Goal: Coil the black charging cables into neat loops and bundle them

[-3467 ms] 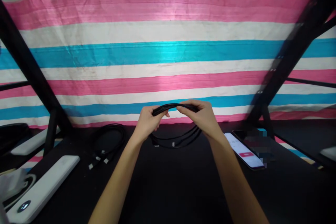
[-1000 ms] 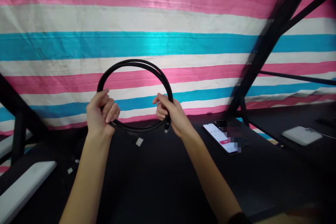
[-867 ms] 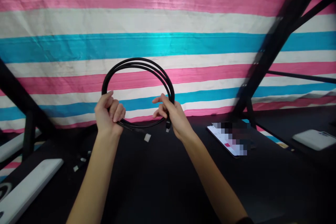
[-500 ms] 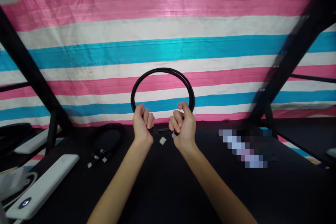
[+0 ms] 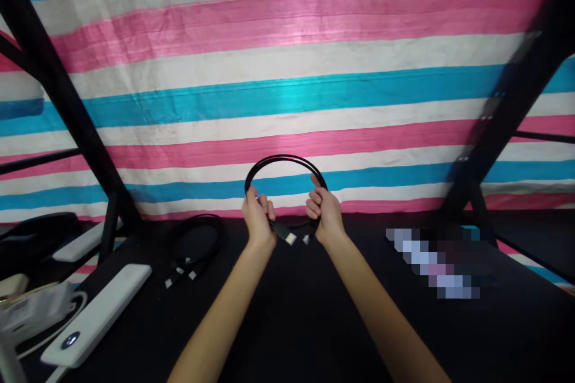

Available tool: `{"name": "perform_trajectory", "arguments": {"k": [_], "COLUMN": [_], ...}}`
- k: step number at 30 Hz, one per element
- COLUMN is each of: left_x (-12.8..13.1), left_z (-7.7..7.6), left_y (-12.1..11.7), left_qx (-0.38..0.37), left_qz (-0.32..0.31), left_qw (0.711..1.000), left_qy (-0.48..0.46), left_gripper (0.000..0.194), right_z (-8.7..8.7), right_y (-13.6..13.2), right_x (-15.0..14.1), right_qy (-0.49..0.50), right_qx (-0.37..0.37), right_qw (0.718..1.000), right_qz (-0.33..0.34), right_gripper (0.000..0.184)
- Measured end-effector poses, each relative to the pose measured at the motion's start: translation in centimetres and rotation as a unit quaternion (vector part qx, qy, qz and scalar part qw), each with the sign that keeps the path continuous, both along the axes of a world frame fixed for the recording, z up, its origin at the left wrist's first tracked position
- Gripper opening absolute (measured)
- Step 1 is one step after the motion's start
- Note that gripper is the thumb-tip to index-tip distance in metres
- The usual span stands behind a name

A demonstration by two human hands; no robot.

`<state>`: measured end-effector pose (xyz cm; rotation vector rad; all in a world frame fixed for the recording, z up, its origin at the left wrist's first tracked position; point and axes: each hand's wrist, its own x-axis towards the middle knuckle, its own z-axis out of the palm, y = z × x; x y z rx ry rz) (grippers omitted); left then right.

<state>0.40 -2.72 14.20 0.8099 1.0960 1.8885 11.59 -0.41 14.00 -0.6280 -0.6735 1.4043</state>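
A coiled black cable hangs between my two hands above the dark table, its loop arching up against the striped sheet. My left hand is closed round the left side of the coil. Fingers curled, my right hand grips the right side, with one finger lying up along the cable. Between the hands a USB-type plug with a pale metal end sticks out near my left hand. A second, smaller pale plug shows beside my right hand. Parts of the coil are hidden behind the fingers.
Left on the black table lies another coiled black cable with pale plugs. A long white device and a white adapter with a cord lie further left. A blurred-out object is at right. Dark frame bars slant on both sides.
Both hands have lowered slightly and drawn a little closer together. The coil's loop looks flatter and smaller, and the plug by my left hand shows more. The view has shifted a bit left.
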Motion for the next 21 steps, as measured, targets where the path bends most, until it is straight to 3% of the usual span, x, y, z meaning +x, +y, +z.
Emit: {"name": "perform_trajectory", "arguments": {"k": [3, 7, 10, 15, 18, 21], "left_x": [0.2, -2.8, -4.8, -5.3, -5.1, -5.0], "left_z": [-1.7, -2.5, -3.0, -4.4, -5.1, -5.9], "left_y": [1.7, 3.0, 3.5, 4.0, 4.3, 4.7], "left_qx": [-0.027, -0.121, -0.207, -0.307, -0.364, -0.415], "left_qz": [-0.006, -0.104, -0.141, -0.117, -0.147, -0.185], "left_qw": [0.996, 0.957, 0.903, 0.806, 0.742, 0.68], "left_qy": [0.079, 0.241, 0.35, 0.493, 0.543, 0.575], "left_gripper": [0.002, 0.028, 0.033, 0.034, 0.018, 0.006], "right_z": [-1.7, -2.1, -2.3, -4.8, -6.4, -7.2], "right_y": [1.8, 2.7, 2.7, 3.7, 4.6, 5.1], "right_x": [1.2, 3.8, 4.5, 3.5, 3.1, 3.1], "right_qy": [-0.178, -0.446, -0.499, -0.577, -0.633, -0.686], "right_qx": [0.007, -0.044, -0.073, -0.12, -0.167, -0.23], "right_qw": [0.984, 0.891, 0.854, 0.789, 0.726, 0.641], "right_qz": [-0.014, 0.077, 0.127, 0.176, 0.21, 0.256], "right_gripper": [0.043, 0.049, 0.04, 0.032, 0.032, 0.027]}}
